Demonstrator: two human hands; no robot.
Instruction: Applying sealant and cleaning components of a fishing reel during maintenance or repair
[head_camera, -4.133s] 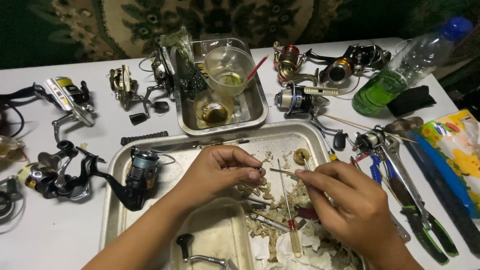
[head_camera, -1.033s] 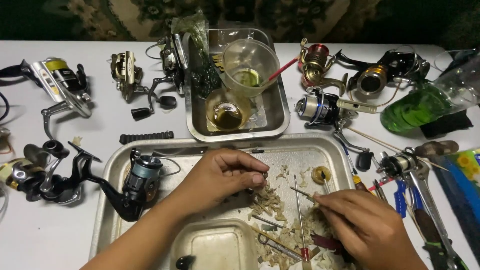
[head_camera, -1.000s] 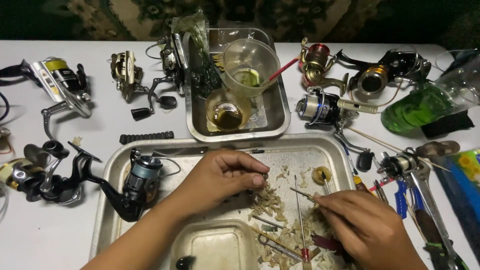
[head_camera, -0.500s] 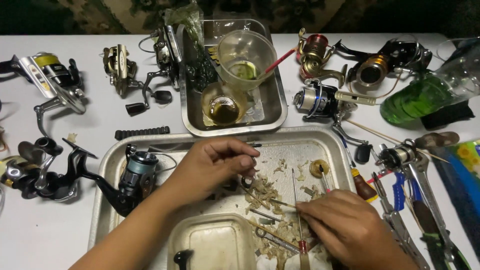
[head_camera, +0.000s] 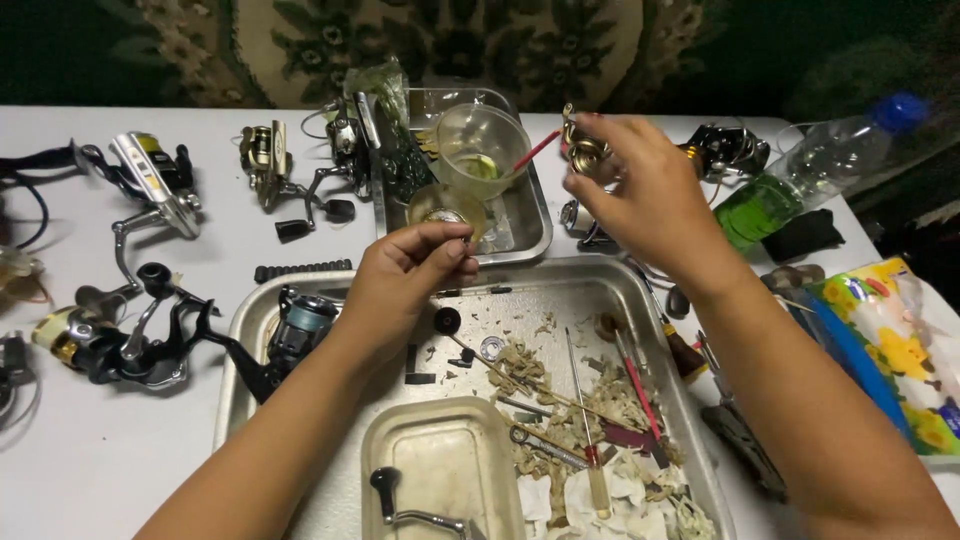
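My left hand (head_camera: 405, 275) hovers over the far edge of the large metal tray (head_camera: 236, 335), thumb and forefinger pinched on a small part that barely shows. My right hand (head_camera: 645, 195) is raised at the back right, its curled fingertips at a gold fishing reel (head_camera: 582, 152), beside the red stick (head_camera: 536, 151) that leans in a clear plastic cup (head_camera: 480, 150). Whether the right hand grips the reel is hidden. In the tray lie a teal and black reel (head_camera: 298, 330), a thin screwdriver (head_camera: 588, 425), a red-handled tool (head_camera: 640, 392) and paper scraps.
The cup stands in a small metal tray (head_camera: 524, 232) at the back. A plastic tub (head_camera: 440, 465) holds a reel handle. Other reels (head_camera: 150, 190) (head_camera: 110, 340) lie at the left. A green bottle (head_camera: 800, 180) and a colourful packet (head_camera: 890, 340) lie at the right.
My right hand has left the thin tool in the tray and risen to the gold reel at the back right. My left hand has lifted slightly towards the small tray.
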